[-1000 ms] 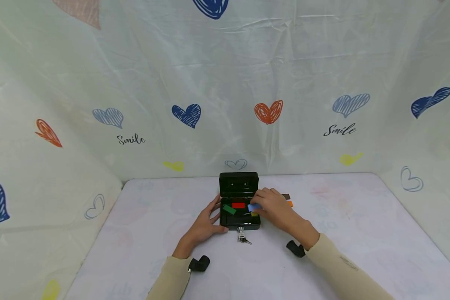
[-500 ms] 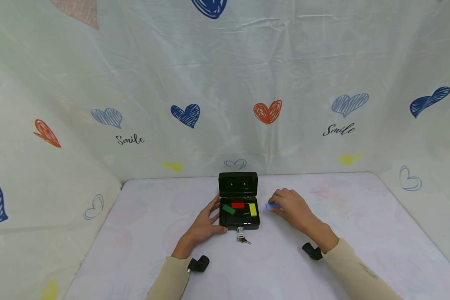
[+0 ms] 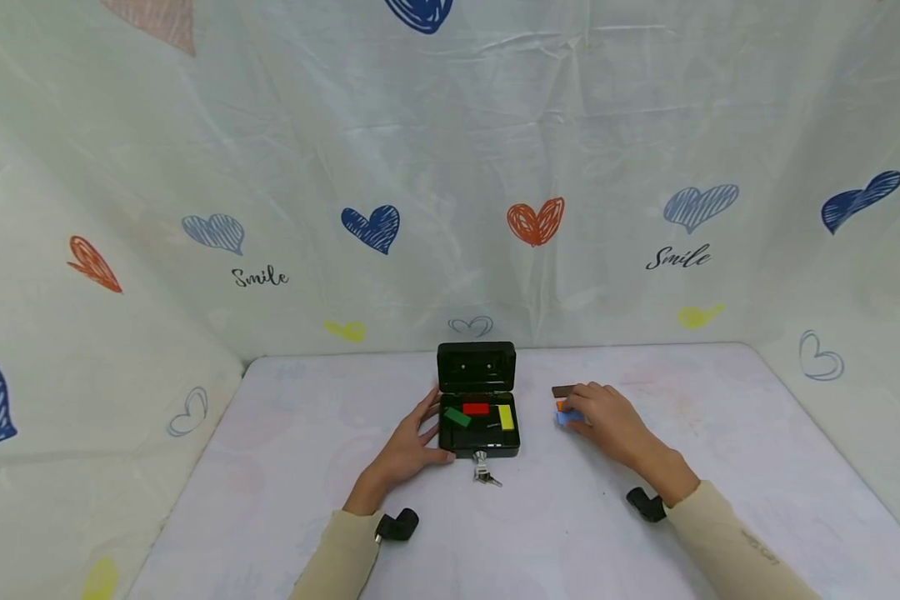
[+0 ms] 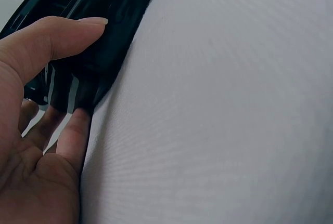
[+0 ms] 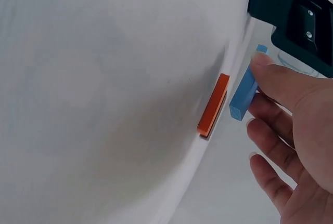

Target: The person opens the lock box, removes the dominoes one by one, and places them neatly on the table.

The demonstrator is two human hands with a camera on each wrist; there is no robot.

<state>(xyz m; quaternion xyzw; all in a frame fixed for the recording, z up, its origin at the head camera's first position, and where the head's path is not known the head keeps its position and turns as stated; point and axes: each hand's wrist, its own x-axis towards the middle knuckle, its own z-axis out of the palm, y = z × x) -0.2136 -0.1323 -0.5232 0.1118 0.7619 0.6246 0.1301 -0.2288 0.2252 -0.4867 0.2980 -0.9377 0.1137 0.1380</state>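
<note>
A black cash box (image 3: pixel 480 446) stands on the table with its lid (image 3: pixel 477 367) raised. Inside lie a red block (image 3: pixel 476 409), a green block (image 3: pixel 457 417) and a yellow block (image 3: pixel 506 417). My left hand (image 3: pixel 412 450) grips the box's front left corner, thumb on the front face and fingers along the side. To the right of the box, my right hand (image 3: pixel 607 421) pinches a light blue block (image 5: pixel 245 90) between thumb and fingers. Right beside it on the table is an orange block (image 5: pixel 214 104), partly hidden by the hand in the head view.
A dark brown block (image 3: pixel 562 391) lies just behind the orange one. Keys (image 3: pixel 486 477) hang from the lock at the box's front. A white sheet with printed hearts (image 3: pixel 371 229) rises behind the white table (image 3: pixel 307 417).
My right hand has carried the blue block out of the cash box and rightward to beside the orange block. The yellow block now shows fully. My left hand stays at the box.
</note>
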